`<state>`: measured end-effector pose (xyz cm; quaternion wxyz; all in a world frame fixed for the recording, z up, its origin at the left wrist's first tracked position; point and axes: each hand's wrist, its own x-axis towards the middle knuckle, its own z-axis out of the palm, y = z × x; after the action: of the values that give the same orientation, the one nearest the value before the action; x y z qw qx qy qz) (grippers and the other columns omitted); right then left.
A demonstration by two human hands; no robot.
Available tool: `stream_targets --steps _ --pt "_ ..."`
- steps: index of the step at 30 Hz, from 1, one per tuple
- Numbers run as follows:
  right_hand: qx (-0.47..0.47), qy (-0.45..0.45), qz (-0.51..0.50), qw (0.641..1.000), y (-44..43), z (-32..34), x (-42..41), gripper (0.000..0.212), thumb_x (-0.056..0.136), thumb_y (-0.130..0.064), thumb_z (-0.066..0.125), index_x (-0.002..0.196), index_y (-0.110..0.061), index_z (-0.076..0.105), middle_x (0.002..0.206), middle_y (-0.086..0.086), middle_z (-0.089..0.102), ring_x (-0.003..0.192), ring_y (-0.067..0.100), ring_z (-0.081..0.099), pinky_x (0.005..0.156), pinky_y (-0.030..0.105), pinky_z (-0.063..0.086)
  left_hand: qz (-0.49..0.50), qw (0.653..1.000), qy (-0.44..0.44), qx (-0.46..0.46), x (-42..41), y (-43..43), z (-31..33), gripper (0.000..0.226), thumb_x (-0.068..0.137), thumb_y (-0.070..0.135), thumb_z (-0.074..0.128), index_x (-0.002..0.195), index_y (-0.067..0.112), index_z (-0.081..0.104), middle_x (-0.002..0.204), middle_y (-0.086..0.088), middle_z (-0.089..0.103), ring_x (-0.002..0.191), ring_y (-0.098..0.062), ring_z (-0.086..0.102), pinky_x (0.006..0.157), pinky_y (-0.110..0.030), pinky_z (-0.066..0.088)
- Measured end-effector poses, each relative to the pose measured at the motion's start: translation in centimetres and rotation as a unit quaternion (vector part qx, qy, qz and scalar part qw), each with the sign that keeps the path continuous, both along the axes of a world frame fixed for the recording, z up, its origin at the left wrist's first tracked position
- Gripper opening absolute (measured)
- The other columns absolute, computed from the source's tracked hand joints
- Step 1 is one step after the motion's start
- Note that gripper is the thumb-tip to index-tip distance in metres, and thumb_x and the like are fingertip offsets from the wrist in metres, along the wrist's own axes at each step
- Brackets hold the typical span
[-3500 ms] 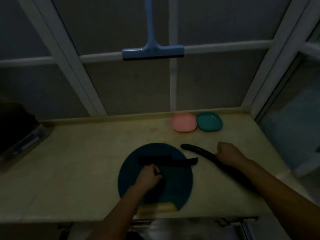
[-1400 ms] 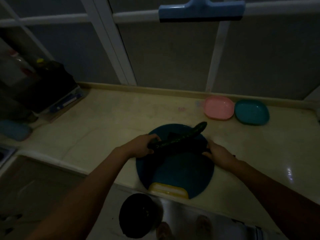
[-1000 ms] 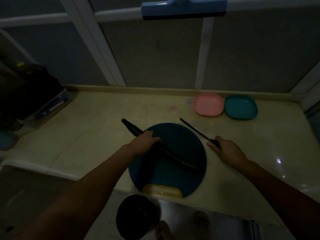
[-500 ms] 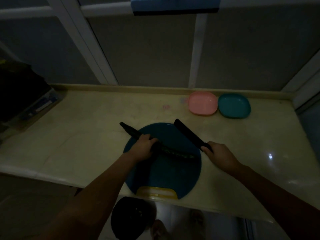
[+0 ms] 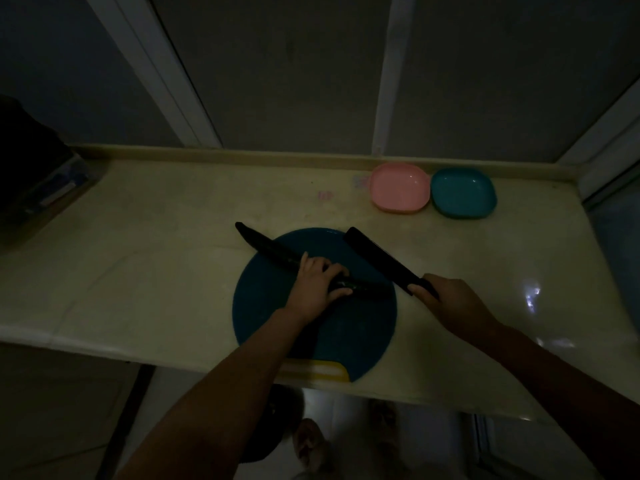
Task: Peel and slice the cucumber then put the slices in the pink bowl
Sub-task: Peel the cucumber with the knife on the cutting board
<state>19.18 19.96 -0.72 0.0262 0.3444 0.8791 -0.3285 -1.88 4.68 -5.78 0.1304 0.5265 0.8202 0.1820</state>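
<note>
Kitchen, low light: a person is working at a pale surface (image 5: 156, 237), where a round blue board (image 5: 346, 334) is sitting at the near edge. The cucumber (image 5: 270, 249) is lying slantwise across the board's far half, its far-left end running past the board's rim and over the surface. The left hand (image 5: 317, 285) is gripping it near the middle, fingers curled over the top, apparently pinning it so it cannot roll.

The right hand (image 5: 450, 301) is wrapping the handle of a dark knife (image 5: 377, 259) just off the board's right rim. The blade is angling up and leftward over the board's far-right part, clear of the cucumber and roughly parallel to it, seemingly poised to work at the cucumber's right end. Whether the blade is touching the board cannot be told in this light.

The skin is looking dark and whole along the visible length, so peeling seems not yet begun, and no slices are showing on the board. The pink bowl (image 5: 400, 187) is waiting beyond the board to the far right, well apart from it and apparently empty. It is sitting tight beside a teal bowl (image 5: 464, 192) on the knife hand's side, likely handy for the later transfer. A yellow tab (image 5: 318, 370) is marking the board's near rim.
</note>
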Motion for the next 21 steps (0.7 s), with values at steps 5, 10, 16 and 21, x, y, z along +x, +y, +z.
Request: stream_targets --steps 5,10,16,21 --pt "0.037 0.003 0.028 0.999 0.8 0.2 0.6 0.025 0.095 -0.032 0.048 0.079 -0.013 0.050 0.060 -0.001 0.051 0.052 0.011 0.048 0.047 0.020 0.033 -0.078 0.996 0.014 -0.048 -1.4 0.1 0.4 0.039 0.084 0.043 0.062 0.116 0.021 0.061 0.101 -0.011 0.053 0.105 -0.026 0.046 0.113 -0.036 0.001" --pt "0.208 0.022 0.113 0.971 0.6 -0.6 1.8 0.035 0.081 -0.033 0.069 0.060 -0.010 0.053 0.040 -0.003 0.038 0.033 0.014 0.035 0.035 0.020 0.015 -0.060 0.998 -0.020 -0.025 -2.7 -2.3 0.3 0.036 0.075 0.039 0.073 0.107 0.022 0.066 0.102 -0.006 0.056 0.109 -0.024 0.045 0.111 -0.034 -0.004" --pt "0.294 0.078 0.143 0.942 -2.3 -2.1 2.9 0.068 0.098 -0.051 0.019 0.049 -0.014 0.047 0.032 -0.004 0.038 0.023 0.006 0.026 0.045 0.009 -0.009 0.031 0.996 -0.079 -0.004 -1.5 -2.1 0.4 0.047 0.058 0.047 0.082 0.095 0.022 0.067 0.102 -0.001 0.060 0.115 -0.018 0.044 0.107 -0.025 -0.015" --pt "0.294 0.096 0.143 0.940 -3.0 -4.0 2.8 0.075 0.098 -0.052 0.008 0.047 -0.015 0.048 0.031 -0.003 0.039 0.024 0.005 0.022 0.044 0.011 -0.010 0.046 0.996 -0.077 0.017 -1.0 -2.5 0.0 0.046 0.055 0.047 0.083 0.090 0.022 0.067 0.096 0.000 0.061 0.113 -0.018 0.044 0.107 -0.019 -0.014"
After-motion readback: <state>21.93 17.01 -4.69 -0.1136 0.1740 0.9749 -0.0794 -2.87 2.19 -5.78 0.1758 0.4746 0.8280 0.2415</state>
